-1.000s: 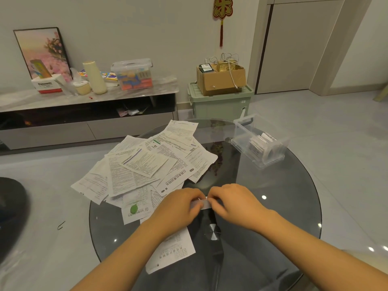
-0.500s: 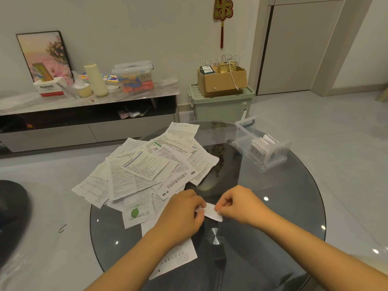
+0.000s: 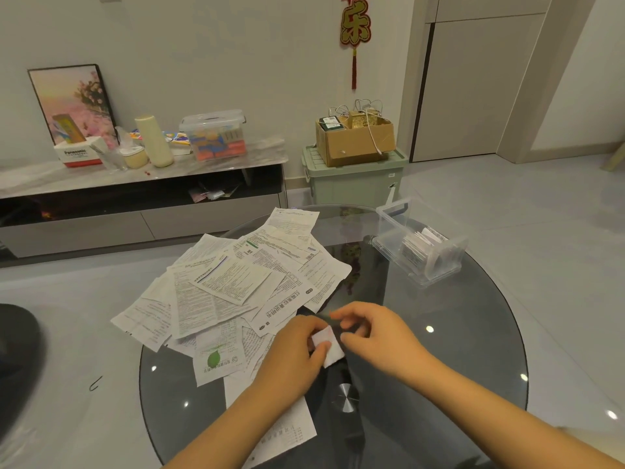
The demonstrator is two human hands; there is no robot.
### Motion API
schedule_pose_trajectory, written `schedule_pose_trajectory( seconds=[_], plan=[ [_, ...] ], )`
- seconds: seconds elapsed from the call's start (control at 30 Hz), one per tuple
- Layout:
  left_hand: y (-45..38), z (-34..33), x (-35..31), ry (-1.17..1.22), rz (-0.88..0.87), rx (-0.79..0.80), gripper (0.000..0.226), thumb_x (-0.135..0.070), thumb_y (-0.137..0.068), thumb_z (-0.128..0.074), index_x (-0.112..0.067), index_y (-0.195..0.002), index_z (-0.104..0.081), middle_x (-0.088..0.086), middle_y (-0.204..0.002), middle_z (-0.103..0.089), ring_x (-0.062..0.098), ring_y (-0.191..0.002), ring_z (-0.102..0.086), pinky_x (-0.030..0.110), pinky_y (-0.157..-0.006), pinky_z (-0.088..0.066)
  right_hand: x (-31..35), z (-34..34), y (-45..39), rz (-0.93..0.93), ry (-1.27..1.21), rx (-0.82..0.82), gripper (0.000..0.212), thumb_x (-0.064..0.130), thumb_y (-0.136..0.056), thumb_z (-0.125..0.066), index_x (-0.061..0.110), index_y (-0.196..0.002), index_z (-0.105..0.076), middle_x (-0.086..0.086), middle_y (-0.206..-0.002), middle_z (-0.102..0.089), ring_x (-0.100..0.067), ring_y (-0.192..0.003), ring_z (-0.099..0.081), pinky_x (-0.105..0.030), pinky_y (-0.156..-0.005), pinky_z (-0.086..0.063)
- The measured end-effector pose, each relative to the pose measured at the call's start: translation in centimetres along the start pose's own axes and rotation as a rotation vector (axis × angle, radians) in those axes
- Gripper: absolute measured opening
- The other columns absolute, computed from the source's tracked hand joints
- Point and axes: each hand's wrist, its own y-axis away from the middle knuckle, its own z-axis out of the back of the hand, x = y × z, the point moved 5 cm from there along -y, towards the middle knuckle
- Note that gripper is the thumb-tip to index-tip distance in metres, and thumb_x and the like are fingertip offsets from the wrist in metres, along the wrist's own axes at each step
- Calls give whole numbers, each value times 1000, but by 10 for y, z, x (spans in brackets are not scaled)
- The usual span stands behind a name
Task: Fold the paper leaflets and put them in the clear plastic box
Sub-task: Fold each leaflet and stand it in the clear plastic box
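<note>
Left hand [image 3: 295, 346] pinching small folded leaflet [image 3: 328, 343] above dark round glass tabletop [image 3: 439, 350]; right hand [image 3: 375, 333] just beside it, fingers loosely curled, holding nothing. Loose leaflet pile [image 3: 236, 286] at left; clear plastic box [image 3: 419, 245] with folded leaflets at far right. Pale floor, low TV cabinet [image 3: 135, 198], green bin [image 3: 355, 181] under cardboard box [image 3: 355, 140].

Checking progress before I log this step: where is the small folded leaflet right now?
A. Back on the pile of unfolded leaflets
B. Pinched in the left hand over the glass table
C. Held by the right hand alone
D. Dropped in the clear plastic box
B: the left hand pinches the folded leaflet above the glass table, the right hand beside it, short of the clear plastic box.
</note>
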Motion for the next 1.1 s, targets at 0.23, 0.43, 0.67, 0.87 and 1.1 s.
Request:
schedule_pose_trajectory(
  seconds=[0.23,0.43,0.67,0.87,1.1],
  plan=[
    [-9,-1,12,-113,120,69,34,-29,-82,-69,-31,-113,-57,-13,-106,-45,6,-103,-41,15,-82,-31,-6,-14,-1,-17,250,81,34,33,-79,-69,28,-112,-64,14,-90,-47,-3,-77,-49,-25,-79,-49],
    [-12,1,11,17,241,114,27,-19,-75,-74,-29,-84,-51,-6,-94,-56,4,-81,-52,15,-68,-40,0,-17,0,14,329,84,31,38,-80,-68,27,-107,-58,9,-97,-44,-9,-87,-48,-24,-76,-45],
    [-20,3,0,508,478,84,27,-5,-79,-69,-15,-101,-57,3,-87,-63,11,-71,-59,18,-54,-43,7,0,-6,94,234,2,15,36,-79,-67,29,-90,-62,13,-87,-49,-8,-84,-50,-28,-76,-48],
    [-45,9,-16,823,579,24,28,-8,-85,-65,-22,-109,-61,12,-98,-69,17,-74,-65,23,-56,-47,17,36,-9,195,314,-152,26,45,-84,-62,32,-106,-66,15,-108,-61,-8,-102,-49,-23,-85,-40],
    [-76,0,-59,982,447,79,12,-10,-89,-62,-2,-97,-67,10,-86,-70,12,-77,-66,19,-61,-51,9,82,-11,159,291,-311,20,32,-91,-57,23,-100,-72,7,-98,-65,-11,-97,-53,-29,-83,-44]
  ],
)
